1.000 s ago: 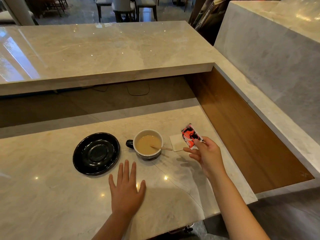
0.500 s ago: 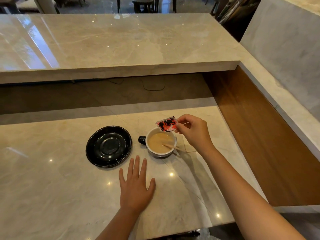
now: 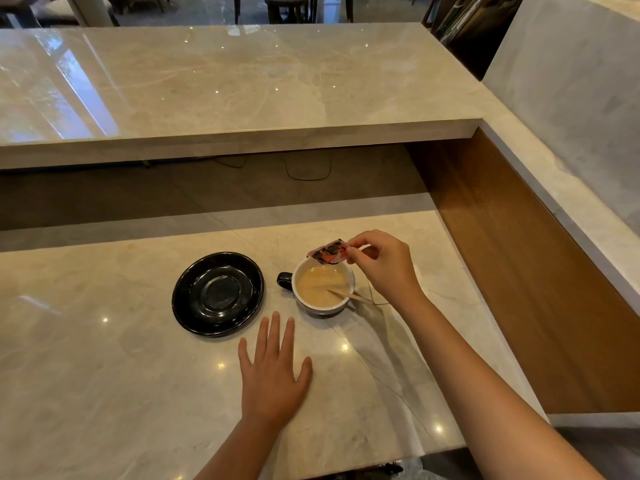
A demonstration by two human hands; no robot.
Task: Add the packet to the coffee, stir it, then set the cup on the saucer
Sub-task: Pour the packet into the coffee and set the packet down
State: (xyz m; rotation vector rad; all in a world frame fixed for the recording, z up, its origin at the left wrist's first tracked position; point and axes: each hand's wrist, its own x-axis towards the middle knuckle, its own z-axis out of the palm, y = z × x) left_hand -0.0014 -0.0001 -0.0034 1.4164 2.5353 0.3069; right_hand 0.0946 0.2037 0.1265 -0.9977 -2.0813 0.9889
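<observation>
Nearest, the left hand (image 3: 273,382) lies flat on the marble bench (image 3: 104,393), fingers spread. Just beyond its fingertips sit the black saucer (image 3: 218,294) and the cup (image 3: 323,289) of milky coffee, a wooden stirrer (image 3: 349,296) leaning inside. Above the cup's far rim, the right hand (image 3: 384,268) fingers pinch the red packet (image 3: 328,251).

The marble bench (image 3: 104,393) is carrying a black saucer (image 3: 218,294) mid-surface, a coffee cup (image 3: 323,289) just beside it toward the right edge, and the left hand (image 3: 273,379) lying flat near the front edge.
</observation>
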